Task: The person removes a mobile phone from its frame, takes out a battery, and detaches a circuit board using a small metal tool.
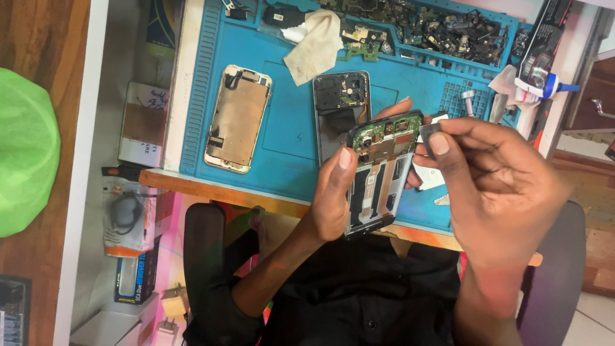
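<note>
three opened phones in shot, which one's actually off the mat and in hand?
The opened phone with the green board, gripped by the left hand, with the right hand at its top edge. The gold-backed phone and the dark-topped phone lie flat on the blue mat.

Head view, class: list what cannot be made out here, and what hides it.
- Small grey piece: mostly covered by right hand fingers.
- Opened phone: left edge hidden by left hand.
- Parts tray: bits too small, cut by top edge.
- Glue bottle: partly hidden by cloth.
</note>
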